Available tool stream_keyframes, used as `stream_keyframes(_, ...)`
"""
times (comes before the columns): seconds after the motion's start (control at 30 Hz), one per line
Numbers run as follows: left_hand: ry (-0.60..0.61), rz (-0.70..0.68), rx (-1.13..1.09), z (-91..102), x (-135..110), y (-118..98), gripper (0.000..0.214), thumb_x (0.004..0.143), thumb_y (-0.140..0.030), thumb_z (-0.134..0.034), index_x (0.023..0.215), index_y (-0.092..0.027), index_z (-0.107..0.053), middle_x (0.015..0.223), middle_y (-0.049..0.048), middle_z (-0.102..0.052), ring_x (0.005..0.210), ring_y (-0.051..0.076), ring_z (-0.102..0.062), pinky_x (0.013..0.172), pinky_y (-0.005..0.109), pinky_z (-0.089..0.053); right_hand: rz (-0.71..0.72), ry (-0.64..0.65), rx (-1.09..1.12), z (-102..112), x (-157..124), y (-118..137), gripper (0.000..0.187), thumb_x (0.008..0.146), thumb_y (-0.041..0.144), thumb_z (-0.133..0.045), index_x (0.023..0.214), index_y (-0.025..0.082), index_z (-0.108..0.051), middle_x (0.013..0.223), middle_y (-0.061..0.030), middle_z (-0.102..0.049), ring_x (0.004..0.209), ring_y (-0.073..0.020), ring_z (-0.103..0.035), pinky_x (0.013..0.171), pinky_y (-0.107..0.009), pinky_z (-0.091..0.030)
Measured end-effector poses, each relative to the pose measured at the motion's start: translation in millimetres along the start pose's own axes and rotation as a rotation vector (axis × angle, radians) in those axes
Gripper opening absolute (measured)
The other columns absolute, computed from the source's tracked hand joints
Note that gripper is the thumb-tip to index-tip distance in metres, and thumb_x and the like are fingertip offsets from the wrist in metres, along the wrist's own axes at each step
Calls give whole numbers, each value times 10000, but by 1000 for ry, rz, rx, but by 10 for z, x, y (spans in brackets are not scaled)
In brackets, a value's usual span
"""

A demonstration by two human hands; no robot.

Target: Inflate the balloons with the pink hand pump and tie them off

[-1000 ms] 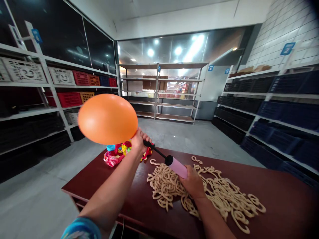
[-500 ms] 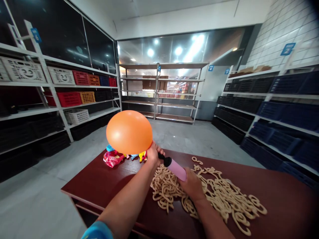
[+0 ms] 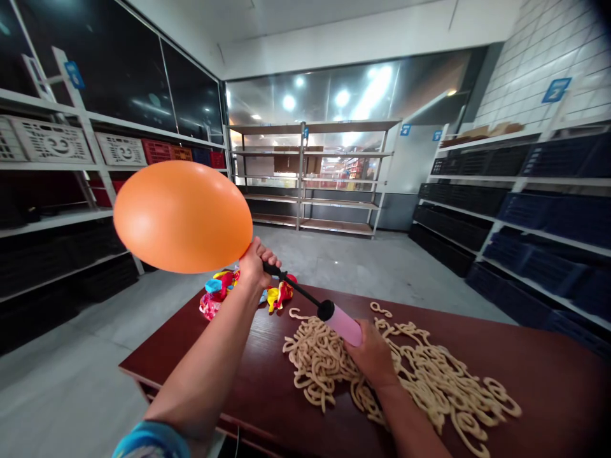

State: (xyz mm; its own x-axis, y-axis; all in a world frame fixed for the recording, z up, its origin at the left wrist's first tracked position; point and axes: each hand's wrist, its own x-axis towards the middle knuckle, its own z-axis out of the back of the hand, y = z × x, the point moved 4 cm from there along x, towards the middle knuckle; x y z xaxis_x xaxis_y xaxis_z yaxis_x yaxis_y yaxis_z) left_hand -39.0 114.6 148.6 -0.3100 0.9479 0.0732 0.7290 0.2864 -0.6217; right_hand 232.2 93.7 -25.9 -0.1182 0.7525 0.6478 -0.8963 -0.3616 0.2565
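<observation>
Head view, left hand [image 3: 256,264] seemingly pinching balloon [image 3: 184,216], right hand [image 3: 373,356] gripping pump [image 3: 345,326]

Bright white glare streaks the back window [image 3: 317,98]

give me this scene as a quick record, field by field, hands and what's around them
left hand: closed around the black end of a pump, at the neck of an orange balloon
right hand: gripping the pump's pink barrel
pump rod: black, showing between barrel and left hand
balloon: inflated
table: dark reddish-brown
on table: beige rope-like loops, limp coloured balloons
background: shelving rack, white crate, dark blue crates
</observation>
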Motion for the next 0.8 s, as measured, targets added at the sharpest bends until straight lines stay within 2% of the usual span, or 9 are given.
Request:
stream_keyframes(0.1, -27, 33, -13, 44, 35, 151, 457, 755, -370, -531, 564, -205, -149, 420, -73, -219, 329, 80, -291, 382, 239, -289, -1, 15, -16, -9, -15, 4, 257, 706, 271, -560, 939, 180, -500, 834, -48, -588, 792, -200, -563, 690, -276, -386)
stream_keyframes(0.33, -105, 195, -16, 165, -130, 1102, 444, 766, -411, -507, 558, -207, -173, 410, -74, -215, 324, 78, -287, 377, 237, -291, 10, 76, -87, -14, -46, 59, 227, 708, 302, -584, 885, 184, -505, 778, -44, -587, 750, -200, -567, 637, -271, -368)
stream_keyframes(0.4, -116, 227, -26, 187, -180, 1268, 443, 769, -419, -503, 554, -208, -177, 407, -71, -225, 326, 81, -298, 379, 242, -289, 18, 85, -97, -16, -46, 69, 232, 703, 299, -589, 888, 183, -511, 773, -46, -588, 752, -201, -569, 633, -270, -367)
stream_keyframes(0.47, -117, 240, -42, 202, -199, 1327, 446, 766, -428, -507, 551, -208, -184, 407, -70, -236, 328, 81, -305, 383, 243, -290, 20, 89, -90, -16, -42, 69, 226, 703, 288, -585, 890, 182, -516, 777, -49, -591, 758, -202, -571, 641, -271, -372)
stream_keyframes(0.53, -122, 218, -44, 209, -184, 1260, 450, 755, -430, -526, 552, -207, -192, 408, -73, -236, 327, 79, -305, 388, 244, -298, 27, 79, -72, -11, -33, 64, 232, 708, 280, -573, 908, 175, -522, 794, -57, -597, 771, -207, -571, 658, -277, -380)
stream_keyframes(0.6, -107, 178, -39, 194, -145, 1072, 460, 746, -421, -542, 553, -208, -183, 408, -76, -231, 325, 78, -307, 394, 246, -309, 27, 56, -50, 2, -22, 53, 245, 711, 271, -558, 931, 169, -525, 825, -66, -603, 789, -210, -570, 681, -285, -389)
stream_keyframes(0.8, -12, 48, -9, 87, 20, 201, 457, 752, -358, -536, 559, -207, -150, 412, -74, -208, 326, 88, -308, 392, 255, -314, -12, 21, 5, 28, 14, 21, 249, 705, 235, -539, 947, 177, -518, 861, -59, -597, 815, -201, -563, 702, -280, -393)
